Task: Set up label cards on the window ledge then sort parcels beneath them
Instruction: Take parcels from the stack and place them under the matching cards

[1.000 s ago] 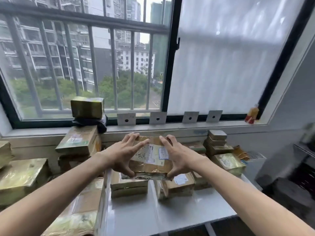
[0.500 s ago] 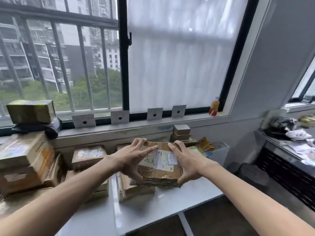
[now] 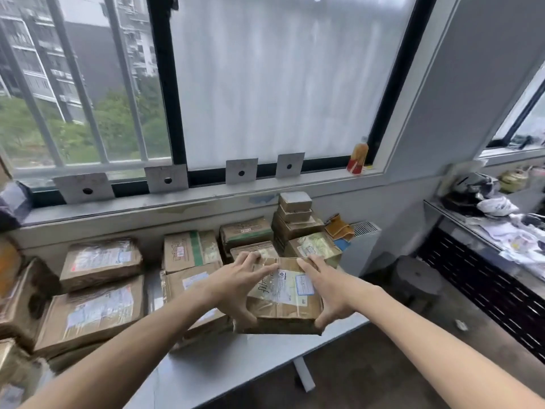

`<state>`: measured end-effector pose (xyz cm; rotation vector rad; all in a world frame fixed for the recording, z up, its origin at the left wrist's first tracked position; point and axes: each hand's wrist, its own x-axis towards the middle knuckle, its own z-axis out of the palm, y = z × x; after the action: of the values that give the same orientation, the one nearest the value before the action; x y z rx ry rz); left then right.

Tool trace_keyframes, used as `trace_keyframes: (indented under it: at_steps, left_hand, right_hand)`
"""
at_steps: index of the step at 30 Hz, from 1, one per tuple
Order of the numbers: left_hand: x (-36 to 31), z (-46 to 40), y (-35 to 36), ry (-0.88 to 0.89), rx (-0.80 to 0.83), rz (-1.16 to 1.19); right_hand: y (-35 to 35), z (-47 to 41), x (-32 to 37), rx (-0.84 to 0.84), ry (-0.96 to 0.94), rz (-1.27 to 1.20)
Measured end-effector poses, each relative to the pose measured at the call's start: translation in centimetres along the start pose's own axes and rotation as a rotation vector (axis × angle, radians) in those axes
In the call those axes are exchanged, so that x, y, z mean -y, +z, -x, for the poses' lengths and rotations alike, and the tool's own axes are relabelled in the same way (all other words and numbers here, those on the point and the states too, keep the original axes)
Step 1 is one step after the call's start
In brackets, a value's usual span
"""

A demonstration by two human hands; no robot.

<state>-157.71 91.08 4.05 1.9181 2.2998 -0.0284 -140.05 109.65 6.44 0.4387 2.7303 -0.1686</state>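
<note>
From your head cam a lot gets cut off: the parcel piles at far left run out of frame and blur out, so you can't really count them; the print on every label is too small to read, and the cluttered shelf [image 3: 498, 219] on the right is just a smear. What does count: four grey label cards [image 3: 168, 179], each with a dark dot, leaning upright along the window ledge [image 3: 206, 199]; one orange bottle [image 3: 357, 154] at the ledge's right end; roughly eight or nine parcels sitting on the table [image 3: 224, 361] under the cards, maybe more. Your left hand [image 3: 236, 287] and right hand [image 3: 330, 290] both grip one taped brown parcel [image 3: 283, 299], fingers spread over its top, thumbs curled under its near edge; it's at the table's right end, beside the stack [image 3: 295, 214] of small boxes.
</note>
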Motion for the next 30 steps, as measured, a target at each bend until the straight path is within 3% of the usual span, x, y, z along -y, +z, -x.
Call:
trace_keyframes:
  at_steps: [17, 30]
  left_hand:
    - [7.4, -10.2, 4.8, -0.117, 0.073, 0.121]
    - [10.5, -15.7, 4.6, -0.367, 0.085, 0.186]
  right_hand:
    - [-0.4, -14.8, -6.1, 0.128, -0.094, 0.037]
    - [-2.3, -25.0, -10.1, 0.093, -0.271, 0.028]
